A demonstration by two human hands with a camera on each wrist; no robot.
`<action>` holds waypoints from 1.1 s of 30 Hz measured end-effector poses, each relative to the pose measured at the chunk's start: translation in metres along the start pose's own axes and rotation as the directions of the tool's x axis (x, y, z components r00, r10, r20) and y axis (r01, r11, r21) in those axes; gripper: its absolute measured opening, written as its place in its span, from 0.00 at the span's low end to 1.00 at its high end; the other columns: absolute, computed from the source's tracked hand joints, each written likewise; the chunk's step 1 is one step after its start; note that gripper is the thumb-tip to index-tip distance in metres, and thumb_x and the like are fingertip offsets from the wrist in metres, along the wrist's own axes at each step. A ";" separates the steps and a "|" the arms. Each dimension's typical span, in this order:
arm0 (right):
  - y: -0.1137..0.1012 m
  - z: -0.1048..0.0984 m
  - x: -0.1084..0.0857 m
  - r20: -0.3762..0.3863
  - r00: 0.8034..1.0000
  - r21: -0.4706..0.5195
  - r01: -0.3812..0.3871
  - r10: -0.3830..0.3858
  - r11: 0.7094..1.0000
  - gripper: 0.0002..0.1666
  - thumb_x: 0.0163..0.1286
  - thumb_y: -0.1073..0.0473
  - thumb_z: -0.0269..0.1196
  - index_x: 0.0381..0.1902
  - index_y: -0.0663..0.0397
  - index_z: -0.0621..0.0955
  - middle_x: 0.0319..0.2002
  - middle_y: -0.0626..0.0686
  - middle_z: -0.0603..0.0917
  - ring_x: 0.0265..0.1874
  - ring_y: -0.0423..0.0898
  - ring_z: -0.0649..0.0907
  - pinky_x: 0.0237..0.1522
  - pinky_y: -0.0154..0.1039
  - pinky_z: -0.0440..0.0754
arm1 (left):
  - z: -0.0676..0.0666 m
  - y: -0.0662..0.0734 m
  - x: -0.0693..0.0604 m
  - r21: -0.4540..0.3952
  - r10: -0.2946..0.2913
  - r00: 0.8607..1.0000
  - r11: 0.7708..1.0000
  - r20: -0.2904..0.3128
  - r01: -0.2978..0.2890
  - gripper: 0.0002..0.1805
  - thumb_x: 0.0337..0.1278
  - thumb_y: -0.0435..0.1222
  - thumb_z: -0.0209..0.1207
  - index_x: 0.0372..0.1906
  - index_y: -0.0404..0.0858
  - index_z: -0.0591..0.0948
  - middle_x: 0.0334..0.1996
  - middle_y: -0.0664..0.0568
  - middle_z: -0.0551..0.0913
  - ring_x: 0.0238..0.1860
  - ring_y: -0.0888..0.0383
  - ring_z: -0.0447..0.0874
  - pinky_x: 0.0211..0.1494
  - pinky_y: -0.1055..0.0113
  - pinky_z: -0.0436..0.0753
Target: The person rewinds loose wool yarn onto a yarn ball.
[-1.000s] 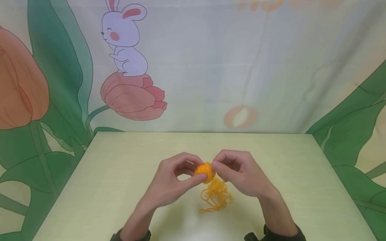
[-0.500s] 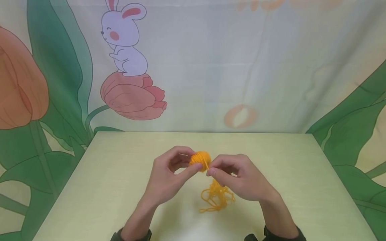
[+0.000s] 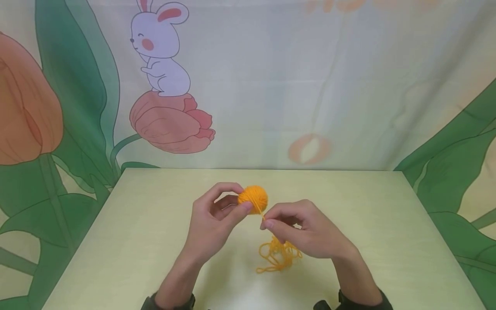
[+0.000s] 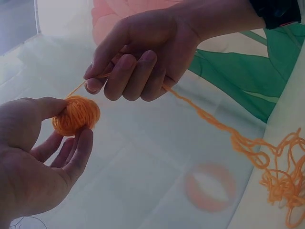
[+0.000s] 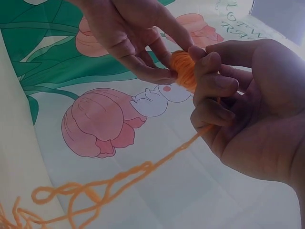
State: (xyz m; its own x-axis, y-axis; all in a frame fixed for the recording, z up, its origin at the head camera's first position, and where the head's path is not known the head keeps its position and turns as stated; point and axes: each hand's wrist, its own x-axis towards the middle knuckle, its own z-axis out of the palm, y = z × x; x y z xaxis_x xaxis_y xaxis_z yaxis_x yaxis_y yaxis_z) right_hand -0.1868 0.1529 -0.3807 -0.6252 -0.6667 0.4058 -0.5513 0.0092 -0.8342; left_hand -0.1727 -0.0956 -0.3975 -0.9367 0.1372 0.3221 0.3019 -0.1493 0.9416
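A small ball of orange yarn (image 3: pixel 253 199) is pinched between the thumb and fingers of my left hand (image 3: pixel 215 224), held above the table. From the ball a short taut strand (image 4: pixel 76 88) runs to my right hand (image 3: pixel 306 228), whose thumb and index finger pinch it just to the right and a little nearer. In the left wrist view the right hand's other fingers curl over the strand. Past them the yarn trails down to a loose tangle of orange yarn (image 3: pixel 280 256) on the table, partly hidden by the right hand in the head view.
The pale table (image 3: pixel 155 206) stretches out on both sides of the hands. Behind its far edge hangs a curtain (image 3: pixel 252 86) printed with a rabbit, tulips and green leaves. Dark bands (image 3: pixel 364 301) circle both wrists.
The yarn ball and left hand have moved up and left. My right hand has drawn away from the ball, slightly lower, so a strand now shows between them. The tangle stays in place.
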 end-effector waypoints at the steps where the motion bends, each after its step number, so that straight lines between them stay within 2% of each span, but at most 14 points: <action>1: 0.000 0.000 0.000 -0.001 1.000 -0.003 -0.001 0.001 1.000 0.15 0.82 0.73 0.62 0.44 0.50 0.89 0.27 0.51 0.84 0.23 0.41 0.80 0.25 0.33 0.83 | 0.000 0.000 0.000 -0.009 -0.008 1.000 1.000 0.003 0.008 0.15 0.70 0.24 0.72 0.56 0.31 0.83 0.54 0.49 0.88 0.46 0.53 0.94 0.56 0.60 0.98; 5: 0.000 -0.001 0.001 -0.004 1.000 -0.010 -0.015 0.015 1.000 0.14 0.83 0.73 0.62 0.44 0.50 0.89 0.27 0.51 0.85 0.23 0.40 0.81 0.25 0.34 0.84 | -0.001 0.000 -0.002 -0.012 -0.022 1.000 1.000 0.013 0.022 0.13 0.71 0.25 0.70 0.54 0.31 0.81 0.62 0.46 0.86 0.52 0.52 0.94 0.58 0.61 0.98; 7: 0.001 -0.001 0.001 -0.013 1.000 -0.012 -0.021 0.020 1.000 0.14 0.83 0.73 0.62 0.44 0.51 0.89 0.26 0.51 0.84 0.23 0.40 0.81 0.25 0.34 0.84 | -0.001 0.000 -0.002 -0.013 -0.027 0.999 1.000 0.025 0.028 0.14 0.72 0.25 0.70 0.56 0.31 0.79 0.62 0.46 0.86 0.54 0.51 0.94 0.58 0.60 0.98; 11: 0.001 -0.002 0.000 -0.036 0.999 -0.006 -0.019 0.019 1.000 0.14 0.83 0.73 0.62 0.44 0.52 0.89 0.24 0.51 0.82 0.22 0.41 0.80 0.25 0.34 0.84 | -0.002 0.002 -0.003 -0.021 -0.029 0.998 0.999 0.063 0.031 0.24 0.73 0.25 0.68 0.68 0.36 0.77 0.60 0.48 0.85 0.52 0.52 0.96 0.58 0.61 0.98; 14: 0.002 -0.003 0.000 -0.051 0.999 0.000 -0.017 0.017 1.000 0.14 0.82 0.73 0.62 0.44 0.51 0.89 0.23 0.51 0.80 0.22 0.42 0.80 0.24 0.34 0.82 | -0.003 0.003 -0.002 -0.009 -0.021 0.994 1.000 0.108 0.022 0.26 0.75 0.25 0.68 0.72 0.40 0.79 0.62 0.47 0.84 0.51 0.52 0.95 0.59 0.60 0.97; 17: 0.003 -0.003 0.000 -0.060 0.998 0.001 -0.025 0.025 1.000 0.14 0.82 0.73 0.62 0.43 0.51 0.88 0.23 0.52 0.79 0.22 0.42 0.79 0.24 0.34 0.81 | -0.003 0.003 -0.002 0.003 -0.012 0.990 1.000 0.139 0.012 0.22 0.76 0.26 0.68 0.69 0.40 0.83 0.63 0.46 0.84 0.51 0.50 0.95 0.59 0.58 0.98; 21: 0.003 -0.003 0.000 -0.062 0.997 0.007 -0.039 0.039 0.999 0.14 0.83 0.73 0.62 0.43 0.51 0.89 0.23 0.52 0.79 0.23 0.42 0.79 0.25 0.34 0.82 | -0.003 0.002 -0.002 0.002 -0.011 0.992 1.000 0.126 0.011 0.19 0.75 0.26 0.70 0.65 0.39 0.84 0.60 0.46 0.86 0.49 0.50 0.96 0.58 0.57 0.98; 28: 0.004 -0.001 0.002 0.003 0.999 0.031 -0.035 0.035 0.999 0.14 0.83 0.72 0.61 0.45 0.51 0.89 0.25 0.53 0.81 0.23 0.42 0.79 0.25 0.33 0.81 | -0.001 0.004 -0.003 -0.072 0.006 0.995 0.997 0.097 0.001 0.19 0.73 0.24 0.69 0.63 0.34 0.79 0.58 0.46 0.85 0.51 0.52 0.97 0.59 0.54 0.98; 33: 0.011 -0.001 0.004 0.080 0.996 0.055 -0.048 0.043 0.997 0.14 0.84 0.71 0.60 0.46 0.53 0.90 0.25 0.54 0.81 0.22 0.45 0.77 0.25 0.31 0.77 | -0.001 0.005 -0.003 -0.103 0.018 0.995 0.995 0.101 -0.007 0.19 0.74 0.23 0.67 0.64 0.30 0.77 0.59 0.48 0.84 0.53 0.53 0.98 0.59 0.58 0.98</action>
State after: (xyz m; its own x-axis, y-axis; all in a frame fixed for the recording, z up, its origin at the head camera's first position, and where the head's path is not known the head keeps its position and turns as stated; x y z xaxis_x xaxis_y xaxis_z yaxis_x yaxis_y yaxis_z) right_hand -0.1954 0.1510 -0.3878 -0.6025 -0.7230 0.3381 -0.4894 0.0000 -0.8720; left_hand -0.1683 -0.0978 -0.3945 -0.9085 0.2328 0.3471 0.2888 -0.2506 0.9240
